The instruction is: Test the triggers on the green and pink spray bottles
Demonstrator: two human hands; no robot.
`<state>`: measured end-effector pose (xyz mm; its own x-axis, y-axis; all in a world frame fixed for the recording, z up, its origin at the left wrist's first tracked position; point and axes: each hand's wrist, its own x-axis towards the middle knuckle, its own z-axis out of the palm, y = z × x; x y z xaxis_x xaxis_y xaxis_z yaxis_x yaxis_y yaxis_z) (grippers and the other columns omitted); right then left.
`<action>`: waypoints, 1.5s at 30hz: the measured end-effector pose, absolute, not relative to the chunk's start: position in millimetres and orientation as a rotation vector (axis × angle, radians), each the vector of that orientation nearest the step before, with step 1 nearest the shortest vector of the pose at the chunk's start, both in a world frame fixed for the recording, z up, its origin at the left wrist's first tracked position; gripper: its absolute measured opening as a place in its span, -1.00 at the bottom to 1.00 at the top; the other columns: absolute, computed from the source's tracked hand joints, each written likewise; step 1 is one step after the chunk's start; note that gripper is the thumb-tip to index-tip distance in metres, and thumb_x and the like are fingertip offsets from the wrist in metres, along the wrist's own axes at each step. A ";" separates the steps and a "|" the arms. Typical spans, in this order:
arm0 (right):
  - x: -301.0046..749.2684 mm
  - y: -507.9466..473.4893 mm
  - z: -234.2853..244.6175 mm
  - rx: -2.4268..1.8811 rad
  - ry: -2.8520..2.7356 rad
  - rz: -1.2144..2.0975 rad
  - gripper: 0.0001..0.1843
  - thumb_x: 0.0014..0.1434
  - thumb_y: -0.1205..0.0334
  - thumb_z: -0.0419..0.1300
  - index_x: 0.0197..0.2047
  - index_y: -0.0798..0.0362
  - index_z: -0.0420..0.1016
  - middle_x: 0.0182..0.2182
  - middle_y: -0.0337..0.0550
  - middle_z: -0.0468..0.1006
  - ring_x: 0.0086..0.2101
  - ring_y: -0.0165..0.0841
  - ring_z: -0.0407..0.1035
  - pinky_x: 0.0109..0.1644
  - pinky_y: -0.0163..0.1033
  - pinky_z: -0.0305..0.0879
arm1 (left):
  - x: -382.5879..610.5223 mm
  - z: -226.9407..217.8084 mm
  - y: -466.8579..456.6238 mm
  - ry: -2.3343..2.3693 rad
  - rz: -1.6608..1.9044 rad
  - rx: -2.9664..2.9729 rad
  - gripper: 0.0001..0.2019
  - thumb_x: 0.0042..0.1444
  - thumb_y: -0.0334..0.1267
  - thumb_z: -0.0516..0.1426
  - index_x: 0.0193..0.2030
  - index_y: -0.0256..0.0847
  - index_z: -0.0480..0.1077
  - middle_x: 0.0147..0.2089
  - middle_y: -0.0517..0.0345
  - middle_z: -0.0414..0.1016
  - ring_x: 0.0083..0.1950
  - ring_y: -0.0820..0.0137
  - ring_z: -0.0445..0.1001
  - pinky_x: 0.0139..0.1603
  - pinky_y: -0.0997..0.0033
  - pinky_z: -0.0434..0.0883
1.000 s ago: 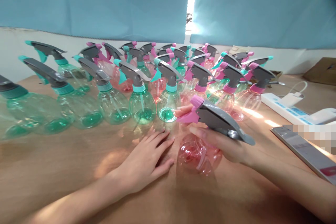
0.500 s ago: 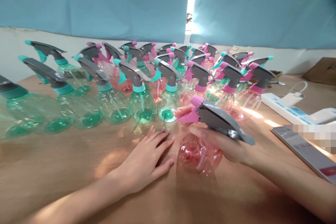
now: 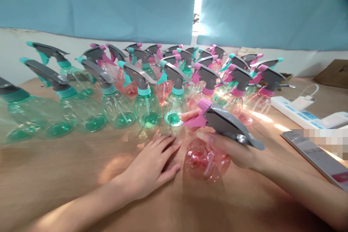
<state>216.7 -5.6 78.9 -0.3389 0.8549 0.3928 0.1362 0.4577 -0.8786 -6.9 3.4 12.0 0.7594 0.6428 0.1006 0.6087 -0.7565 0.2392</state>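
My right hand point(image 3: 233, 150) is wrapped round the neck of a pink spray bottle point(image 3: 203, 159) that stands on the wooden table point(image 3: 67, 166). Its grey trigger head point(image 3: 228, 125) with a pink nozzle points left, and my forefinger lies under the nozzle. My left hand point(image 3: 150, 166) rests flat on the table just left of the bottle, fingers spread, holding nothing. Behind both hands stand several rows of green spray bottles point(image 3: 146, 107) and pink spray bottles point(image 3: 233, 99).
A white power strip point(image 3: 301, 114) with a plugged charger lies at the right, with a flat grey device point(image 3: 315, 156) in front of it. A brown cardboard box point(image 3: 333, 72) sits far right. Blue curtains point(image 3: 108, 3) hang behind the table.
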 end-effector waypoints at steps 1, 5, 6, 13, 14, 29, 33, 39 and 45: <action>216.7 -5.8 78.5 -0.863 -1.763 0.964 -0.89 0.16 0.30 0.20 -0.22 -0.08 0.41 -0.55 -0.37 0.33 -0.57 -0.45 0.21 -0.48 -0.30 0.28 | -6.8 12.0 3.5 0.994 0.255 2.769 -0.53 0.35 -0.10 0.04 0.29 -0.33 0.29 0.30 -0.17 0.32 0.35 -0.01 0.21 0.33 -0.12 0.17; 219.0 -5.8 74.4 -0.941 -1.759 1.052 -0.84 0.22 0.21 0.17 -0.10 -0.10 0.44 -0.55 -0.36 0.36 -0.60 -0.43 0.22 -0.51 -0.28 0.24 | -6.5 12.3 3.5 0.988 0.231 2.785 -0.52 0.35 -0.10 0.04 0.29 -0.35 0.29 0.30 -0.20 0.32 0.36 -0.02 0.20 0.31 -0.11 0.19; 219.9 -5.4 73.4 -0.965 -1.770 1.053 -0.84 0.23 0.19 0.17 -0.10 -0.09 0.45 -0.55 -0.35 0.38 -0.60 -0.43 0.24 -0.50 -0.27 0.24 | -6.5 12.3 3.4 0.988 0.230 2.788 -0.52 0.35 -0.11 0.03 0.29 -0.36 0.29 0.31 -0.20 0.31 0.36 -0.02 0.20 0.31 -0.11 0.19; 224.8 -3.8 80.1 -1.036 -1.882 0.990 -0.81 0.26 0.09 0.15 -0.35 -0.02 0.42 -0.51 -0.29 0.40 -0.46 -0.37 0.35 -0.35 -0.23 0.31 | -7.9 10.9 3.8 0.984 0.248 2.784 -0.52 0.35 -0.10 0.04 0.31 -0.33 0.28 0.33 -0.16 0.29 0.36 0.01 0.19 0.34 -0.09 0.16; 224.9 -4.2 82.4 -1.021 -1.890 0.996 -0.81 0.26 0.10 0.15 -0.36 -0.03 0.39 -0.51 -0.30 0.38 -0.47 -0.38 0.33 -0.37 -0.24 0.30 | -7.9 10.8 4.0 0.983 0.253 2.783 -0.52 0.35 -0.11 0.04 0.31 -0.33 0.28 0.34 -0.16 0.28 0.37 0.01 0.19 0.34 -0.09 0.15; 219.7 -4.8 89.7 -0.853 -1.899 0.869 -0.68 0.20 0.41 0.11 -0.50 -0.02 0.09 -0.58 -0.40 0.15 -0.57 -0.49 0.03 -0.49 -0.31 0.05 | -8.1 11.1 3.6 1.033 0.245 2.745 -0.53 0.35 -0.08 0.03 0.31 -0.25 0.28 0.36 -0.12 0.25 0.38 0.01 0.17 0.33 -0.08 0.19; 220.0 -5.1 86.3 -0.936 -1.872 0.912 -0.90 0.22 0.16 0.14 -0.35 -0.07 0.35 -0.53 -0.33 0.30 -0.53 -0.41 0.19 -0.43 -0.26 0.22 | -8.0 11.2 3.4 1.029 0.255 2.748 -0.55 0.36 -0.08 0.02 0.29 -0.24 0.30 0.34 -0.12 0.27 0.38 0.00 0.17 0.32 -0.08 0.20; 217.4 -6.9 81.2 -0.971 -1.852 0.837 -0.75 0.23 0.01 0.12 -0.13 -0.09 0.52 -0.48 -0.25 0.44 -0.50 -0.35 0.29 -0.40 -0.22 0.30 | -8.2 11.3 2.9 1.034 0.260 2.745 -0.54 0.35 -0.08 0.04 0.30 -0.24 0.28 0.35 -0.12 0.27 0.36 0.06 0.21 0.33 -0.04 0.19; 217.1 -9.5 88.9 -1.003 -1.865 0.831 -0.63 0.17 -0.11 0.18 -0.48 -0.02 0.34 -0.59 -0.32 0.28 -0.57 -0.43 0.14 -0.51 -0.27 0.11 | -6.8 13.7 1.9 1.036 0.226 2.739 -0.54 0.35 -0.09 0.04 0.30 -0.26 0.28 0.34 -0.12 0.28 0.36 0.10 0.21 0.36 -0.05 0.13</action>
